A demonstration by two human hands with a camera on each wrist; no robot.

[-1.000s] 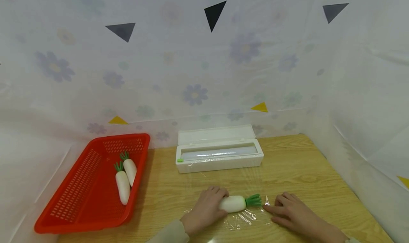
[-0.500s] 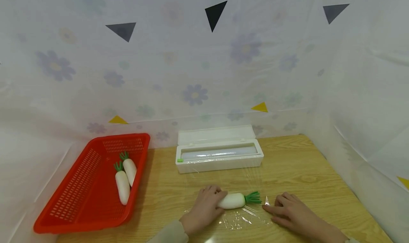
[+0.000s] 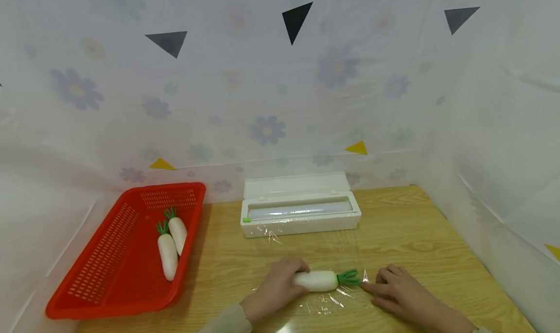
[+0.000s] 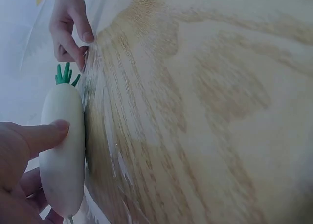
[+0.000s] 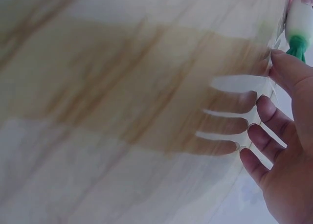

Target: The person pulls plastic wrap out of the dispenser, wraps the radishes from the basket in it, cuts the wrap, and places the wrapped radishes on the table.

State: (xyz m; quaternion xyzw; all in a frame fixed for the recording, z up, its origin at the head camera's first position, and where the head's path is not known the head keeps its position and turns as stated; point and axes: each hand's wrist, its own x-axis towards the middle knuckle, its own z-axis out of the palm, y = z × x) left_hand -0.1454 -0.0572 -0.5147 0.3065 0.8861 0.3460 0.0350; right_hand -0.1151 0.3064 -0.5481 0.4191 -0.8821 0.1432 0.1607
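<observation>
A white radish (image 3: 318,281) with short green stalks lies sideways on clear cling film (image 3: 323,304) in the head view. My left hand (image 3: 273,287) grips its blunt end. In the left wrist view, the thumb lies along the upper side of the radish (image 4: 62,150) and the other fingers curl beneath. On the other side, my right hand (image 3: 400,294) rests its fingertips at the film's edge, just beyond the stalks. The right wrist view shows that hand's fingers (image 5: 266,141) spread and touching the glossy surface, with film creased at the thumb.
Behind the radish stands a white cling film box (image 3: 302,226), its lid up and a film roll (image 3: 302,210) inside, with film stretching forward from it. At left, a red basket (image 3: 122,313) holds two more radishes (image 3: 168,256). White sheeting (image 3: 218,80) surrounds the wooden table (image 3: 407,226).
The radish went slightly away from me, then came back nearer. My left hand has slid a little left, uncovering more of the radish. The right hand stays in place.
</observation>
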